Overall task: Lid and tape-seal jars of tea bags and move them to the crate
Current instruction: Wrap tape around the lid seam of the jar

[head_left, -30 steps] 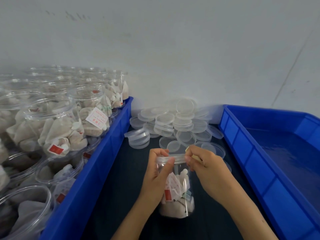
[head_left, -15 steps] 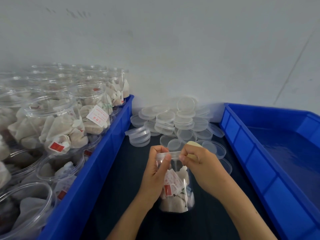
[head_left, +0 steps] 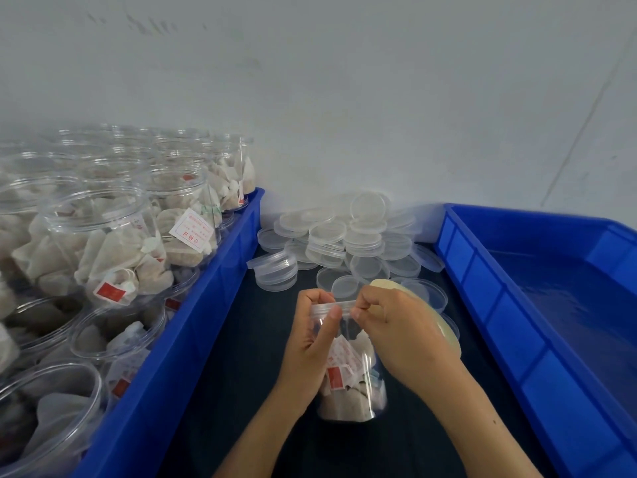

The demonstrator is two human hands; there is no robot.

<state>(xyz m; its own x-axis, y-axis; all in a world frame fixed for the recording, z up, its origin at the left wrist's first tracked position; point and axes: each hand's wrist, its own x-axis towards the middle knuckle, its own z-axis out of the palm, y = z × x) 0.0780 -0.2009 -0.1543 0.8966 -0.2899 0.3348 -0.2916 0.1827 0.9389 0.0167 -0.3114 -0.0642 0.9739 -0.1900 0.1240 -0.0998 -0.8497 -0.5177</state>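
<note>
A clear jar [head_left: 355, 391] filled with tea bags stands on the dark surface in front of me, with a clear lid [head_left: 327, 307] on top. My left hand [head_left: 310, 343] grips the jar's upper part, thumb pressed against the lid's edge. My right hand [head_left: 400, 336] pinches something at the lid's rim, next to the left thumb, and a pale yellowish tape roll [head_left: 444, 326] sits around it. The tape strip itself is too thin to make out.
A blue crate [head_left: 193, 336] on the left holds several open jars of tea bags [head_left: 103, 250]. A pile of clear lids [head_left: 348, 236] lies at the back against the wall. A blue crate [head_left: 517, 326] with nothing in it stands on the right.
My right hand has shifted left along the lid's rim toward the left thumb. The tape roll has come into sight behind the right hand. The jar stays in place.
</note>
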